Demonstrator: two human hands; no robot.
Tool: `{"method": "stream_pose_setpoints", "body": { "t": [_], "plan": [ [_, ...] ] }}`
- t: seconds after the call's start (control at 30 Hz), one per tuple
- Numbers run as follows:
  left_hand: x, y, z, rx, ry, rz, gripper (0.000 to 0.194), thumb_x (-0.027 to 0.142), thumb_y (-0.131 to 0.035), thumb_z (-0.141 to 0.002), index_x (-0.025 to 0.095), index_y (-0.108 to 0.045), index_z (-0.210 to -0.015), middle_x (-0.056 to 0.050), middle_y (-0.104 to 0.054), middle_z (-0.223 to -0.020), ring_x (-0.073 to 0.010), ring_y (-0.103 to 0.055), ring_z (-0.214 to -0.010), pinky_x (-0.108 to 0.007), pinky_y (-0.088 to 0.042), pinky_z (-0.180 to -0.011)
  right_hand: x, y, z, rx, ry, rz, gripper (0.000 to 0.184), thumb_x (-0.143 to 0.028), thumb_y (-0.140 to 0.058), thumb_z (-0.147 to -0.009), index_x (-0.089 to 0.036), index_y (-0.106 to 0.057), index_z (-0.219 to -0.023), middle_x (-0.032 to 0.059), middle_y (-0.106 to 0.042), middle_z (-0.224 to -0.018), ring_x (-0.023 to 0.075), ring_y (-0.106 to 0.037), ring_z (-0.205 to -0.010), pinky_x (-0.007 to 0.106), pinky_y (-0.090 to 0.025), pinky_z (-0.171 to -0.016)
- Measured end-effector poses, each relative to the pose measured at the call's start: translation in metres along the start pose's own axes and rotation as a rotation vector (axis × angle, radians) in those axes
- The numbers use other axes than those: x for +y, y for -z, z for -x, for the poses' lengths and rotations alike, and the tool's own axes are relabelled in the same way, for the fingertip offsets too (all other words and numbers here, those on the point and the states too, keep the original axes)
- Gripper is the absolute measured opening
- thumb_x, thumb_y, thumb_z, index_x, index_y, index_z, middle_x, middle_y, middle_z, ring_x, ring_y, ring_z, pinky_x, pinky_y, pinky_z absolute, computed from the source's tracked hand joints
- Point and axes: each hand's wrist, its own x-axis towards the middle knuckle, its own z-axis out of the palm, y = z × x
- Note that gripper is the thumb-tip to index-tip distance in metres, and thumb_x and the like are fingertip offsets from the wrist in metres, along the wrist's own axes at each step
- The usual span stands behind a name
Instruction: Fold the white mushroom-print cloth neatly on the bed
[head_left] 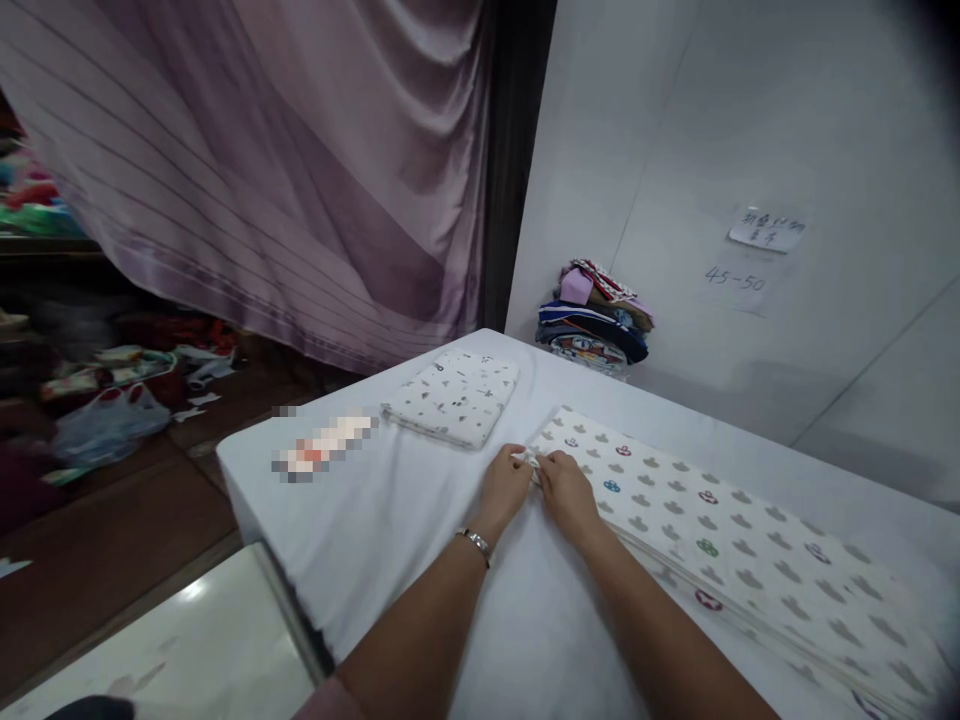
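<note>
Fingers (550, 463) of both hands sit in narrow pinches at the left end of the long printed cloth (679, 505) on the table (412, 520). Left of that cloth lies a smaller folded cloth (459, 397), apart from it. At the long printed cloth's left end come the left hand (505, 488), then the right hand (568, 495) just beside it. An uneven pull between them could skew the layers, and a loose pinch could let the edge slip; thumbs and fingertips nearly meet around the gathered fabric.
</note>
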Motion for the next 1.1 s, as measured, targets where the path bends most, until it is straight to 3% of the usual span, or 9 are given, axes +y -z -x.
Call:
{"method": "stream_pose_setpoints", "body": {
  "t": [0.27, 0.47, 0.57, 0.7, 0.9, 1.1],
  "plan": [
    [-0.009, -0.005, -0.003, -0.012, 0.050, 0.083, 0.027, 0.014, -0.046, -0.073, 0.016, -0.054, -0.098, 0.002, -0.056, -0.063, -0.0095, -0.051, -0.054, -0.020, -0.036, -0.050, 0.000, -0.003, 0.005, -0.024, 0.071, 0.016, 0.027, -0.019, -0.034, -0.091, -0.019, -0.061, -0.093, 0.0064, -0.055, -0.088, 0.0177, -0.047, -0.086, 0.026, -0.035, -0.075],
    [-0.011, -0.005, -0.005, -0.019, 0.039, 0.117, 0.025, 0.013, -0.046, -0.074, 0.016, -0.054, -0.097, 0.002, -0.055, -0.063, -0.0086, -0.051, -0.053, -0.019, -0.038, -0.051, 0.001, -0.006, 0.008, -0.045, 0.099, 0.042, 0.017, -0.018, -0.045, -0.084, -0.017, -0.058, -0.095, 0.0067, -0.055, -0.092, 0.0191, -0.046, -0.089, 0.028, -0.035, -0.078],
    [-0.010, -0.005, -0.005, -0.016, 0.031, 0.169, 0.018, 0.022, -0.047, -0.078, 0.015, -0.055, -0.093, 0.002, -0.055, -0.064, -0.0086, -0.050, -0.053, -0.019, -0.040, -0.052, 0.001, -0.009, 0.008, -0.047, 0.087, 0.049, 0.020, -0.015, -0.043, -0.084, -0.017, -0.058, -0.097, 0.0074, -0.055, -0.093, 0.0192, -0.046, -0.089, 0.028, -0.035, -0.078],
    [-0.004, -0.003, -0.001, -0.026, -0.005, 0.110, 0.024, 0.034, -0.053, -0.079, 0.016, -0.056, -0.094, 0.000, -0.057, -0.066, -0.0103, -0.052, -0.056, -0.021, -0.040, -0.054, 0.000, -0.010, 0.006, -0.069, 0.071, 0.074, 0.021, -0.017, -0.043, -0.085, -0.016, -0.058, -0.100, 0.0082, -0.055, -0.094, 0.0202, -0.047, -0.088, 0.029, -0.036, -0.076],
    [0.005, 0.003, 0.003, 0.002, -0.083, -0.172, 0.023, 0.028, -0.050, -0.080, 0.018, -0.057, -0.099, 0.000, -0.060, -0.071, -0.0120, -0.054, -0.065, -0.022, -0.039, -0.062, 0.009, 0.011, 0.022, -0.129, 0.086, 0.026, 0.029, -0.018, -0.048, -0.083, -0.017, -0.055, -0.110, 0.0089, -0.056, -0.102, 0.0213, -0.048, -0.095, 0.032, -0.037, -0.083],
    [0.014, 0.004, 0.007, 0.026, -0.074, -0.210, 0.025, 0.026, -0.049, -0.079, 0.020, -0.056, -0.102, 0.000, -0.061, -0.074, -0.0129, -0.055, -0.067, -0.022, -0.037, -0.061, 0.047, 0.039, 0.045, -0.134, 0.131, -0.148, 0.026, -0.020, -0.043, -0.085, -0.020, -0.061, -0.104, 0.0072, -0.059, -0.109, 0.0203, -0.051, -0.101, 0.032, -0.040, -0.088]
  ]
}}
